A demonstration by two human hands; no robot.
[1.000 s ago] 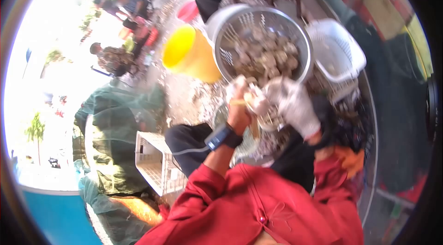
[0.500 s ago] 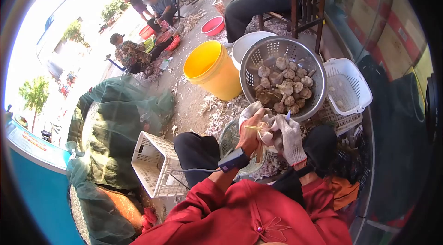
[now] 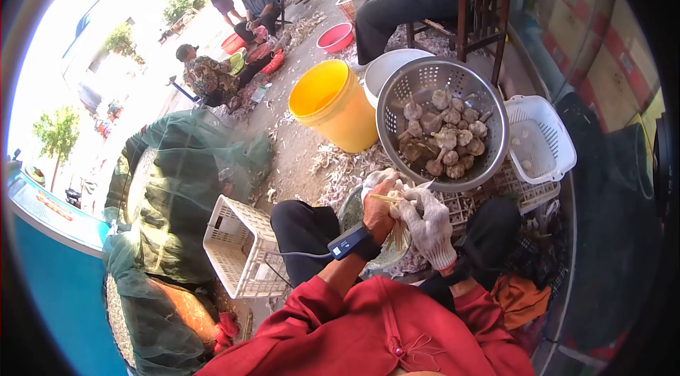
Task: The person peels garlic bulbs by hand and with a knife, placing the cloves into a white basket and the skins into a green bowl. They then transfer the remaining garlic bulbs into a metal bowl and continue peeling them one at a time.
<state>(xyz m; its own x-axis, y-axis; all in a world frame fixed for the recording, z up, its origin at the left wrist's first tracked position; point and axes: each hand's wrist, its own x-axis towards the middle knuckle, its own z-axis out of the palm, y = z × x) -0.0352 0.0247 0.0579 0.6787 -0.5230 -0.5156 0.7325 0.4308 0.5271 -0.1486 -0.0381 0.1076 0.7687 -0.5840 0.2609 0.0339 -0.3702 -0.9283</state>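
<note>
My left hand (image 3: 379,212), with pale cloth over part of its fingers, is closed around a garlic bulb (image 3: 399,196); a dry yellowish stalk sticks out beside it. My right hand (image 3: 430,226), in a whitish knit glove, is closed right against the bulb. A small pointed, blade-like tool (image 3: 427,184) juts from the top of the glove; its handle is hidden. Both hands are above a see-through basin (image 3: 350,212) between my knees, partly covered by my arms. Just beyond them, a steel colander (image 3: 405,87) holds several unpeeled garlic bulbs (image 3: 446,137).
A yellow bucket (image 3: 340,121) and a white basket (image 3: 559,142) flank the colander. To my left are a tipped white crate (image 3: 237,255) and net-covered sacks (image 3: 166,199). Garlic skins litter the ground. A person (image 3: 397,11) sits on a chair ahead; others sit farther off.
My right hand has turned so its glove back shows more, and its fingers have moved closer to the left hand. The pointed tip has shifted left. The view has moved slightly.
</note>
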